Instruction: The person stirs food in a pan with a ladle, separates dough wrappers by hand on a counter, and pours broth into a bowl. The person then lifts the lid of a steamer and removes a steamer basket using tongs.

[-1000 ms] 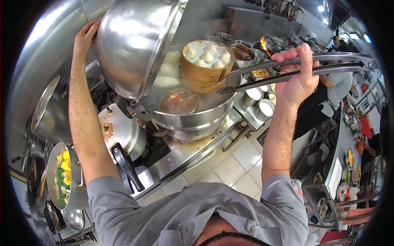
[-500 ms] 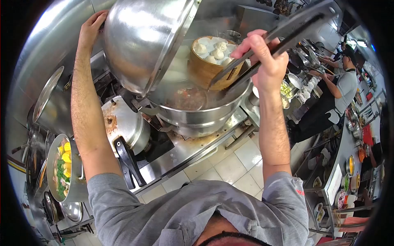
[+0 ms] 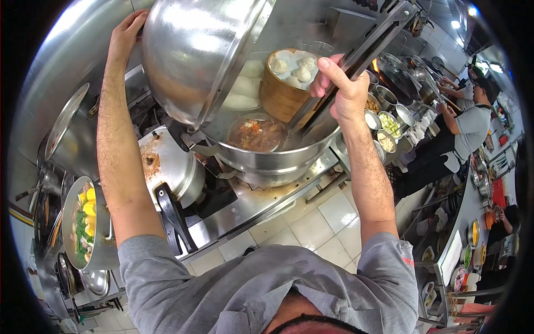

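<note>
My left hand (image 3: 125, 42) grips the edge of a big domed steel lid (image 3: 192, 53), which is tilted up over the left of a wide steamer pot (image 3: 278, 158). In my right hand (image 3: 350, 92) is a pair of long metal tongs (image 3: 378, 42), pointing down into the pot. Their tips are beside the bamboo steamer basket (image 3: 281, 100), in haze; whether they touch anything I cannot tell. White dumplings (image 3: 302, 74) sit on paper in the basket. Next to it are a dish of brown sauce-like food (image 3: 256, 135) and smooth white buns (image 3: 245, 88), partly behind the lid.
A lidded pressure cooker (image 3: 167, 167) stands left of the steamer, its black handle toward me. Further left is a pot of corn and greens (image 3: 89, 222). Several bowls of ingredients (image 3: 389, 125) stand on the right, and a co-worker (image 3: 459, 128) is beyond.
My right hand has moved left and slightly down with the tongs, which now stand steeper. Steam has thinned, so the brown dish shows more clearly. My left hand and the lid are nearly still.
</note>
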Demonstrator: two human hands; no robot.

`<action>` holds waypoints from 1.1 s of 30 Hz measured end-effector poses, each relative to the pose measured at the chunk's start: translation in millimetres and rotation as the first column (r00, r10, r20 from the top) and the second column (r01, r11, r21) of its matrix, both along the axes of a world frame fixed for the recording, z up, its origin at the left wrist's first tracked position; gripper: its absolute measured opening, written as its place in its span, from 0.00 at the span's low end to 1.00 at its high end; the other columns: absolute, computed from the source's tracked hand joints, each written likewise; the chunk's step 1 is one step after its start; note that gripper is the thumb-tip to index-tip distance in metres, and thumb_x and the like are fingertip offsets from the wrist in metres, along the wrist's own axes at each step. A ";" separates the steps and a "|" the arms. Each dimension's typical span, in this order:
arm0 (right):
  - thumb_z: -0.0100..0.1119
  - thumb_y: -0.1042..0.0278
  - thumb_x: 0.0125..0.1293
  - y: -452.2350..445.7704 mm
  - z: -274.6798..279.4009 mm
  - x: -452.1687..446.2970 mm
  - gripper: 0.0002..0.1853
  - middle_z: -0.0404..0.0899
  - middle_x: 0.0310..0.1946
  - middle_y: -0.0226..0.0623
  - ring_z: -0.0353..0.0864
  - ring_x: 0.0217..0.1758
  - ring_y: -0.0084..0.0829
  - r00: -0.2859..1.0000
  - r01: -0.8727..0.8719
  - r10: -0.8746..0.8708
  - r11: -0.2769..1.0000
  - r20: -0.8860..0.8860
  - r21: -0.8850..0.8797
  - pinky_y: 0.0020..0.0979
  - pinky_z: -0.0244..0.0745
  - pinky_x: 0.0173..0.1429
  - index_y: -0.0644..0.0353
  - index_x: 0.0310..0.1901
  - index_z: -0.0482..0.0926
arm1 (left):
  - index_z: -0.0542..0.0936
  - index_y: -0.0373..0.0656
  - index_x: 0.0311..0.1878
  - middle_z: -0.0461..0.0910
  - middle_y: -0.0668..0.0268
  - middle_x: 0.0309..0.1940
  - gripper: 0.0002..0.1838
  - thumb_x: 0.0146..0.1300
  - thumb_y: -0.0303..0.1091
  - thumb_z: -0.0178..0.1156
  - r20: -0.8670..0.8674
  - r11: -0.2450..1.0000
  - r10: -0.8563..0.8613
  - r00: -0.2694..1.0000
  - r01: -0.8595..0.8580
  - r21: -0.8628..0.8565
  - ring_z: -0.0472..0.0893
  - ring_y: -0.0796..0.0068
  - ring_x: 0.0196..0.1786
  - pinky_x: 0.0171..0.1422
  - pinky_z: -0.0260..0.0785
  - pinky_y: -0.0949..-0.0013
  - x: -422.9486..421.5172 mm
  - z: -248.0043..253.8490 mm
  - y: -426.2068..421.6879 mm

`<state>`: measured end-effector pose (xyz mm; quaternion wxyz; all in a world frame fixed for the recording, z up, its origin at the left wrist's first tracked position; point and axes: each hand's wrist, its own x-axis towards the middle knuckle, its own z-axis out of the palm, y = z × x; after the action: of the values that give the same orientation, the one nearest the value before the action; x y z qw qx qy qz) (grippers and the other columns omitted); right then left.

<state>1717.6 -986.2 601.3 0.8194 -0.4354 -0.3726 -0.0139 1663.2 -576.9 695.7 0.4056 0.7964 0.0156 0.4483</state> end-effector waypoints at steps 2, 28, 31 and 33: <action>0.64 0.71 0.53 2.0 2.6 -10.6 0.10 0.67 0.13 0.33 0.67 0.11 0.27 0.999 0.046 -0.045 0.996 0.020 -0.077 0.30 0.64 0.17 0.63 0.26 0.70 | 0.78 0.47 0.52 0.80 0.72 0.40 0.19 0.63 0.47 0.54 0.027 0.998 -0.027 0.999 0.025 0.060 0.77 0.81 0.40 0.43 0.67 0.76 2.4 -0.5 2.1; 0.63 0.73 0.54 28.3 12.0 -33.6 0.08 0.71 0.13 0.29 0.68 0.12 0.18 0.989 0.103 -0.087 0.986 0.121 -0.130 0.21 0.62 0.16 0.65 0.27 0.73 | 0.79 0.45 0.51 0.79 0.74 0.38 0.18 0.63 0.44 0.55 -0.007 0.999 0.015 1.000 -0.015 0.030 0.74 0.84 0.38 0.41 0.64 0.79 4.7 3.0 -13.1; 0.64 0.73 0.53 24.0 14.4 -29.1 0.09 0.71 0.13 0.30 0.68 0.12 0.19 0.991 0.118 -0.111 0.987 0.077 -0.105 0.22 0.62 0.16 0.66 0.27 0.73 | 0.77 0.44 0.52 0.79 0.72 0.40 0.18 0.64 0.42 0.54 -0.027 1.000 -0.010 1.000 0.010 0.007 0.74 0.84 0.40 0.44 0.65 0.79 2.7 1.9 -10.4; 0.64 0.73 0.54 23.7 14.9 -28.1 0.09 0.71 0.13 0.30 0.68 0.12 0.19 0.991 0.119 -0.111 0.988 0.074 -0.103 0.22 0.62 0.16 0.66 0.27 0.73 | 0.77 0.43 0.52 0.79 0.72 0.40 0.18 0.64 0.42 0.54 -0.014 0.999 -0.036 0.999 0.036 -0.003 0.74 0.84 0.40 0.43 0.65 0.79 3.3 0.4 -6.6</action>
<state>1689.5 -962.6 616.2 0.7793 -0.4990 -0.3749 -0.0559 1666.5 -583.5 696.1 0.4148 0.7991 0.0047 0.4351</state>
